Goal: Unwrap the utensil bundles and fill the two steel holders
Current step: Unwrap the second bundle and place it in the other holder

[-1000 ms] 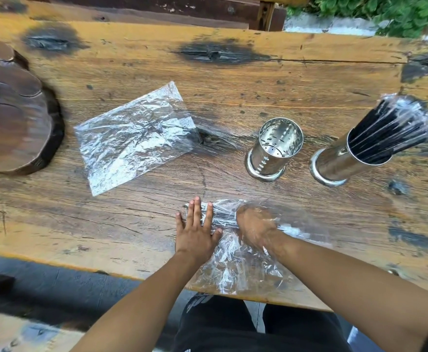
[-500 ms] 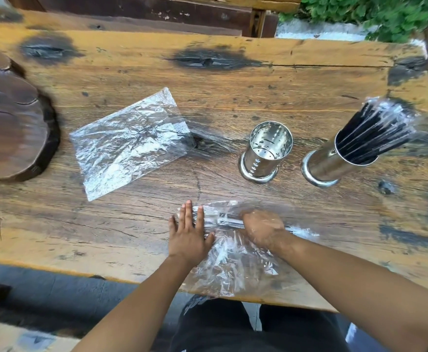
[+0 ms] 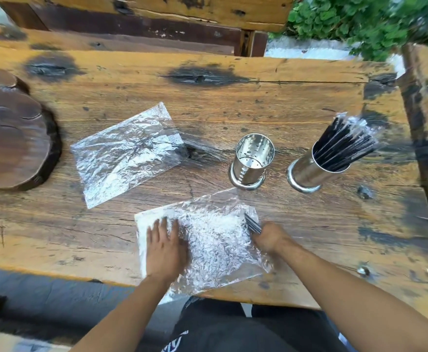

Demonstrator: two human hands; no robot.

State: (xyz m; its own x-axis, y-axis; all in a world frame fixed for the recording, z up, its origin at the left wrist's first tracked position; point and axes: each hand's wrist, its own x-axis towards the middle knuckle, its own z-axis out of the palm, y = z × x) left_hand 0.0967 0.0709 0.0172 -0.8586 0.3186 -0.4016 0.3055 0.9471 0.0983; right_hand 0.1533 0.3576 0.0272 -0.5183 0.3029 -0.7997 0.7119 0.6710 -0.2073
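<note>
Weathered plank table [image 3: 233,102]. Crinkled clear plastic wrap [image 3: 215,245] is pinned at the near edge by the left hand [image 3: 166,246], fingers flat and spread. Dark utensil bundle [image 3: 253,224] is clenched in the right hand [image 3: 268,237]. Empty perforated steel holder [image 3: 252,162] stands beyond.

1. The right hand [image 3: 267,237] is smeared with motion blur and covers most of the utensil bundle [image 3: 253,223], so only the dark tips poke out. No way to count them.
2. The left hand [image 3: 166,246] is blurry too, fingers kinda melting into the plastic wrap [image 3: 215,240].
3. The dark wood slab [image 3: 12,133] on the left is cut off by the frame edge.
</note>
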